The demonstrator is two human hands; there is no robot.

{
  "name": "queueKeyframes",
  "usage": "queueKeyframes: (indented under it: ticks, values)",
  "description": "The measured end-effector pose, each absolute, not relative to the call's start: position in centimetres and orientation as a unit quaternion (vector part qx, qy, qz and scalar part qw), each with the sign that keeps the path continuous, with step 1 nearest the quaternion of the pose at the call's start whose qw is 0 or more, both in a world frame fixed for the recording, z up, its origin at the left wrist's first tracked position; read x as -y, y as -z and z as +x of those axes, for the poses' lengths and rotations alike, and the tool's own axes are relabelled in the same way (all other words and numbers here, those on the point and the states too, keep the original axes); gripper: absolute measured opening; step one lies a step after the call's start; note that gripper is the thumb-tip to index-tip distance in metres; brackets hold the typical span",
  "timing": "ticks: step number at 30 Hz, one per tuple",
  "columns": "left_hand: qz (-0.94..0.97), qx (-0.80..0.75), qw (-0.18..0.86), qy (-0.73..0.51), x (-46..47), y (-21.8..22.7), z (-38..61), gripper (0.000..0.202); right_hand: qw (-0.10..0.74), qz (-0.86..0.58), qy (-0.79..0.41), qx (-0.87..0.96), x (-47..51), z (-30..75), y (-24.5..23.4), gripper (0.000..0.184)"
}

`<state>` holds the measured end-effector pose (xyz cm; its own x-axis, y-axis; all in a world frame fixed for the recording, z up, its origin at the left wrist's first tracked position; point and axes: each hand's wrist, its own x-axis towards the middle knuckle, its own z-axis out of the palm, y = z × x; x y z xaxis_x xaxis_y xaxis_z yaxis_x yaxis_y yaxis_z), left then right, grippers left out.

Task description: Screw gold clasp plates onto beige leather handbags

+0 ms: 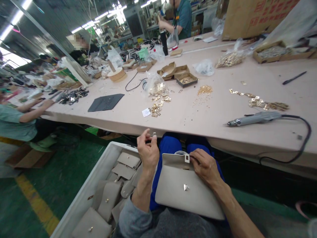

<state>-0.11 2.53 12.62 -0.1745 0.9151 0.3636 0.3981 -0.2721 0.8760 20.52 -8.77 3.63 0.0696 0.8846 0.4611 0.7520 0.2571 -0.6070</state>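
A light grey handbag (180, 190) lies across my lap, with a small metal turn-lock (186, 187) on its lower part. My right hand (204, 167) grips its top right edge, with the fingers beside a tab that has a rectangular cut-out (187, 158). My left hand (149, 150) is raised to the left of the bag, apart from it. Its fingers are curled, and a tiny pale piece shows by the thumb tip, too small to name. Similar grey bags (106, 200) fill a white bin (81, 191) at my left.
On the table (213, 129) lie an electric screwdriver (255, 119) with a black cord, gold metal plates (157, 108), small gold parts (205, 90), a dark board (106, 102) and cardboard trays (187, 79). Co-workers sit or stand at the left (17, 119) and the back (183, 19).
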Motion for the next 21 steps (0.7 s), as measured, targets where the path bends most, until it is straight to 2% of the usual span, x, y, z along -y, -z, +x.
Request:
queueKeyframes:
  ticks: [1,3,5,8,10,15,21]
  values:
    - [0.593,-0.563,0.233,-0.526,-3.1,-12.7,-0.6,0.041,0.413,-0.604,-0.082,0.676,8.8,20.5,-3.6,0.016]
    - [0.601,-0.565,0.274,-0.495,-3.0,-12.5,-0.7,0.040,0.418,-0.601,-0.081,0.677,8.8,20.5,-3.7,0.016]
    - [0.605,-0.547,0.371,-0.443,-1.6,-11.8,0.3,0.033,0.428,-0.594,-0.075,0.678,8.7,20.3,-3.8,0.018]
    - [0.568,-0.514,0.534,-0.359,1.1,-9.6,2.8,0.041,0.438,-0.586,-0.061,0.679,8.3,20.0,-3.8,0.021]
    - [0.540,-0.487,0.604,-0.327,2.2,-8.1,4.3,0.042,0.441,-0.584,-0.052,0.680,8.1,19.9,-3.8,0.022]
    - [0.483,-0.470,0.650,-0.351,2.3,-5.1,5.3,0.041,0.458,-0.587,-0.041,0.667,8.0,19.8,-3.9,0.022]
    - [0.477,-0.443,0.634,-0.417,2.9,-3.7,5.5,0.042,0.440,-0.595,-0.077,0.668,7.8,20.3,-3.8,0.014]
